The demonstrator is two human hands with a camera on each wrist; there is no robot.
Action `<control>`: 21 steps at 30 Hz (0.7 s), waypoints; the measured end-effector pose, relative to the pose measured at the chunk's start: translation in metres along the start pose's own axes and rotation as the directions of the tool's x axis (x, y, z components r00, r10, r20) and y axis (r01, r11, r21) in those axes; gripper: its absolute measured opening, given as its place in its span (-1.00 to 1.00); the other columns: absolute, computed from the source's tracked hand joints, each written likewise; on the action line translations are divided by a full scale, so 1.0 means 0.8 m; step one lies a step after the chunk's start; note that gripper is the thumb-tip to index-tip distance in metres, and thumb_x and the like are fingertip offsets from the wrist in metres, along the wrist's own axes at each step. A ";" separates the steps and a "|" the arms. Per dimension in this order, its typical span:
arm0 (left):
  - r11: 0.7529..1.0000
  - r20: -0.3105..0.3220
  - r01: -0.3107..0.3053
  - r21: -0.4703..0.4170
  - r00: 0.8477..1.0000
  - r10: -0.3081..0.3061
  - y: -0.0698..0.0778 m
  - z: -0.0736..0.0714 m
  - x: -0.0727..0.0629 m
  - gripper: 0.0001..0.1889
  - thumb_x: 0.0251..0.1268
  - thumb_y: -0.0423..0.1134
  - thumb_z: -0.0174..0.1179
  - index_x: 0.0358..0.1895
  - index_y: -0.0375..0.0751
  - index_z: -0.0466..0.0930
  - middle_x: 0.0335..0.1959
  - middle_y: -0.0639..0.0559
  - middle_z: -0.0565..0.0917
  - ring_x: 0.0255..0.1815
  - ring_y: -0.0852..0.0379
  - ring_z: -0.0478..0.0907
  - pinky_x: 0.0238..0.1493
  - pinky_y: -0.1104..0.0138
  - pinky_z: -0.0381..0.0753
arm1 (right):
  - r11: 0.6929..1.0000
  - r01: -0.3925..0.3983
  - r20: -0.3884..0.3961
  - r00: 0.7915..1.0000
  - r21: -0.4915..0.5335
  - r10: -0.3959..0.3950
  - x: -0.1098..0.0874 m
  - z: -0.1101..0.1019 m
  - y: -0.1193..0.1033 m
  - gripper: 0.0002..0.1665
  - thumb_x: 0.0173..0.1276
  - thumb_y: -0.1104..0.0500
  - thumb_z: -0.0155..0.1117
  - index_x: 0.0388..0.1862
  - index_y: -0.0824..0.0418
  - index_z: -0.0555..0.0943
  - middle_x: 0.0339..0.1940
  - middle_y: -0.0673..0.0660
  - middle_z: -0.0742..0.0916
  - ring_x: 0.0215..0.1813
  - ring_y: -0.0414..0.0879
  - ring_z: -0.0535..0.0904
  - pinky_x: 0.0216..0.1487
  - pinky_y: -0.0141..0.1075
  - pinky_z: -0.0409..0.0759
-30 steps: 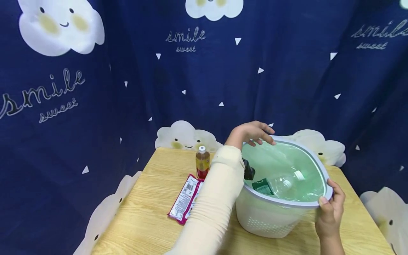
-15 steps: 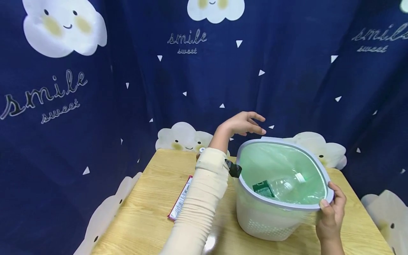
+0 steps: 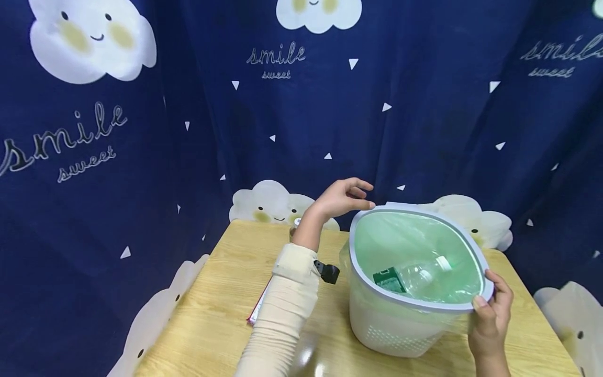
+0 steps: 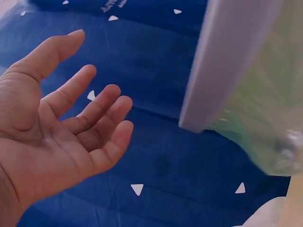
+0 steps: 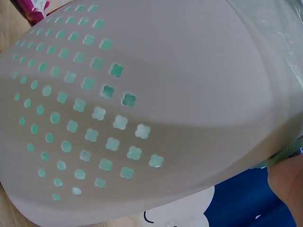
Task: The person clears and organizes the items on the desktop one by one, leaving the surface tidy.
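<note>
A whitish wastebasket [image 3: 391,343] with a grey rim stands tilted toward me on the table in the head view. It is lined with a thin green bin bag [image 3: 386,230], folded over the rim. Inside lies a clear plastic bottle [image 3: 419,277] with a green label and white cap. My right hand [image 3: 491,314] grips the rim at the near right, thumb on the near side. My left hand [image 3: 340,200] hovers by the rim's far left, fingers loosely bent. The left wrist view shows that palm [image 4: 52,146] bare, apart from the rim [image 4: 222,66].
A snack packet [image 3: 256,311] with a magenta edge lies left of the basket, mostly behind my left sleeve. Behind my left wrist stands a drink bottle [image 3: 297,222], only its cap area showing. A blue curtain [image 3: 301,115] hangs behind the wooden table [image 3: 212,293].
My left hand has moved left from over the basket's opening, rising and then dropping beside the rim. My right hand keeps its grip, and the basket has barely shifted.
</note>
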State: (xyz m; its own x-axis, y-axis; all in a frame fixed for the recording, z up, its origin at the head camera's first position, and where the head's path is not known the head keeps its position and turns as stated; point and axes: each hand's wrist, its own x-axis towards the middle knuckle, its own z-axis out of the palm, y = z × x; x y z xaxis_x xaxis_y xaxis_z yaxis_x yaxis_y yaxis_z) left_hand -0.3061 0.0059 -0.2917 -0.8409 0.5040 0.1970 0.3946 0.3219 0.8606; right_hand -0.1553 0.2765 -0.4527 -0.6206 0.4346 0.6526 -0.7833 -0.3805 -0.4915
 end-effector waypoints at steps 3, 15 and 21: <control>0.999 -0.018 -0.011 -0.050 1.000 0.010 -0.006 0.002 -0.008 -0.56 0.07 -0.17 0.36 0.08 -0.05 0.55 0.01 -0.08 0.57 -0.01 0.09 0.49 -0.08 0.28 0.49 | 1.000 0.008 -0.003 1.000 0.001 -0.008 0.001 0.001 0.002 -0.35 0.01 0.49 -0.17 0.20 0.49 0.26 0.11 0.40 0.30 0.08 0.06 0.35 0.03 -0.37 0.44; 0.988 -0.140 -0.040 -0.150 0.990 0.019 -0.033 0.018 -0.031 -0.59 0.08 -0.17 0.36 0.05 -0.02 0.56 -0.01 -0.02 0.56 -0.12 0.17 0.51 -0.14 0.32 0.52 | 1.000 0.004 -0.007 1.000 -0.006 -0.004 -0.001 -0.001 0.004 -0.35 0.00 0.49 -0.16 0.20 0.49 0.26 0.11 0.41 0.31 0.08 0.07 0.36 0.02 -0.37 0.45; 0.988 -0.183 -0.058 -0.143 0.983 0.031 -0.044 0.023 -0.040 -0.60 0.09 -0.15 0.35 0.05 0.01 0.56 0.02 -0.02 0.54 -0.03 0.06 0.47 -0.15 0.25 0.51 | 1.000 0.004 -0.015 1.000 -0.016 -0.004 -0.001 -0.002 0.004 -0.35 0.00 0.48 -0.16 0.19 0.49 0.26 0.11 0.41 0.31 0.07 0.06 0.37 0.00 -0.38 0.45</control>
State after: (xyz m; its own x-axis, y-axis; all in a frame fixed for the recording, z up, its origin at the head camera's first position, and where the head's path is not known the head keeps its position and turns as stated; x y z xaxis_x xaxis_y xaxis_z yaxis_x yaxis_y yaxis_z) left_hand -0.2865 -0.0071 -0.3370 -0.8818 0.3586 0.3063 0.3856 0.1743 0.9060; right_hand -0.1576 0.2764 -0.4556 -0.6182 0.4482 0.6458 -0.7859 -0.3662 -0.4982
